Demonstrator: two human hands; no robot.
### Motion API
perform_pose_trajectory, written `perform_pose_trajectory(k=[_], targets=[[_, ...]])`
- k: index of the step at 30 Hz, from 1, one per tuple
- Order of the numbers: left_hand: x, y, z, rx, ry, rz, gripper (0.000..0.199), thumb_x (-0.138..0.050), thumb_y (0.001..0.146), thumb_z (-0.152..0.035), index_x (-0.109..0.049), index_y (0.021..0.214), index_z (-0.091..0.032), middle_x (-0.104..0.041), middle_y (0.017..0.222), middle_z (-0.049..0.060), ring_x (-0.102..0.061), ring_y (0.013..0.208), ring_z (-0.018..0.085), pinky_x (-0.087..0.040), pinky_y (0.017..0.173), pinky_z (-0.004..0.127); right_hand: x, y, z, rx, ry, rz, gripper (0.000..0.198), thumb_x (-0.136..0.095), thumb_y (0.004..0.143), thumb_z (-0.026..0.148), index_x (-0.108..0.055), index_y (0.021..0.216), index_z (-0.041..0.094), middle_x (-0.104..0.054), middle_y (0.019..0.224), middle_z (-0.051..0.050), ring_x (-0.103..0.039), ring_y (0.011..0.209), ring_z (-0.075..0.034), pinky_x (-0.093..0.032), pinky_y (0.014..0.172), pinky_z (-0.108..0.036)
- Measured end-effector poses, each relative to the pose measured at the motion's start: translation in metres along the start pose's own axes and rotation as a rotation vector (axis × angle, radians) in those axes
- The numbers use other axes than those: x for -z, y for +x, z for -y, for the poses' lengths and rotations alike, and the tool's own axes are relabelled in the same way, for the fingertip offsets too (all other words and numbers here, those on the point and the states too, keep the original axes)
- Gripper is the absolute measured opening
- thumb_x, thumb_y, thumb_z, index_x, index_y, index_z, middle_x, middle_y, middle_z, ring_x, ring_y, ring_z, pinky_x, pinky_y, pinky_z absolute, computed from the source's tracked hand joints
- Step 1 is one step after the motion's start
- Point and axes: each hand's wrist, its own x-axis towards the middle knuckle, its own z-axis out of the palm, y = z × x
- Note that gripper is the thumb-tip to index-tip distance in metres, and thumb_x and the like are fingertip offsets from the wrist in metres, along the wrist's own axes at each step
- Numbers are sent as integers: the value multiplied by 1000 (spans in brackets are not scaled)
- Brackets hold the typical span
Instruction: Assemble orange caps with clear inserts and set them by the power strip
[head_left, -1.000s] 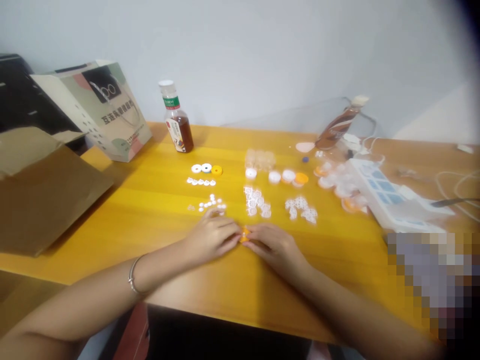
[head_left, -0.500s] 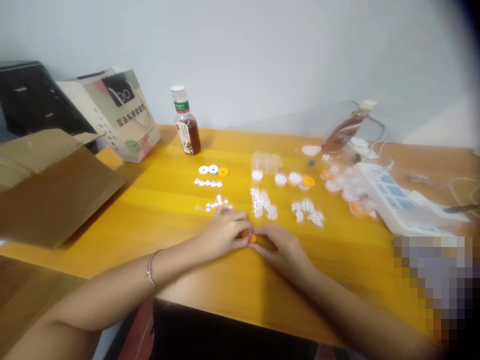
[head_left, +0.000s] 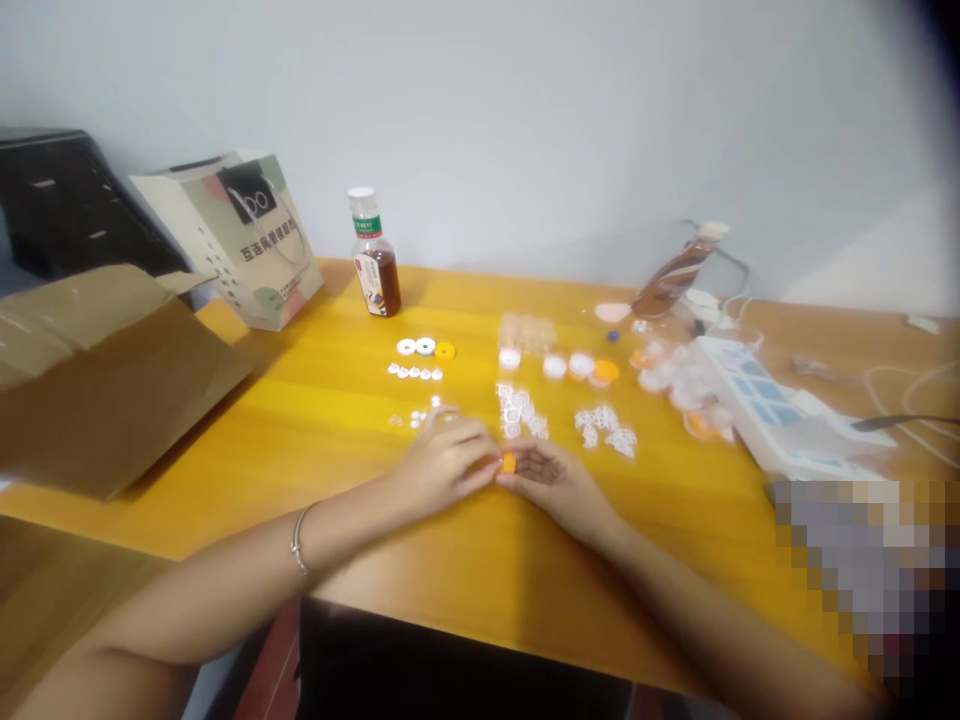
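A small orange cap-like piece [head_left: 508, 462] is held between my two hands, above the table's near half. My left hand [head_left: 454, 455], with a bracelet on the wrist, pinches it from the left with thumb and fingertips. From the other side my right hand [head_left: 559, 487] curls its fingers round it, thumb below. Beyond my left hand lie small white pieces [head_left: 415, 418], partly hidden by the fingers, and a row of white pieces [head_left: 415, 373]. Clear-white pieces [head_left: 519, 408] lie beyond the fingertips, with another group [head_left: 606, 430] to the right.
White rings and a yellow ring [head_left: 445, 351] lie farther back. A bottle of dark liquid [head_left: 377, 270] and a paper bag [head_left: 270, 240] stand behind; an open cardboard box [head_left: 127, 390] is at left. At right are a tilted bottle [head_left: 675, 275], heaped round pieces [head_left: 671, 375] and a white tray [head_left: 757, 440].
My right hand has turned and its fingers have spread a little, showing more palm. The orange piece remains between my hands. The view has shifted slightly.
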Motion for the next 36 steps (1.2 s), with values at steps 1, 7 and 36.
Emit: perform_pose_trajectory(k=[1, 7, 36], targets=[[6, 0, 3, 9, 10, 14, 18, -46, 87, -31, -60, 88, -21, -62, 86, 1, -54, 83, 13, -31, 87, 33, 0, 0, 1, -7, -1, -17, 27, -69, 67, 28, -58, 90, 21, -62, 83, -1, -60, 79, -13, -49, 78, -29], [50, -4, 46, 243, 81, 201, 15, -50, 83, -28, -62, 83, -19, -63, 86, 3, -57, 75, 14, -39, 68, 25, -2, -1, 3, 0, -9, -77, 26, -69, 67, 28, -60, 91, 21, -63, 83, -1, -60, 79, -13, -49, 80, -30], [28, 0, 24, 186, -194, 160, 17, -50, 82, -29, -63, 86, -20, -68, 82, 2, -61, 71, 11, -45, 68, 23, -2, 0, 3, -47, 16, -87, 39, -68, 67, 26, -63, 105, 24, -69, 88, 0, -63, 85, -16, -47, 88, -37]])
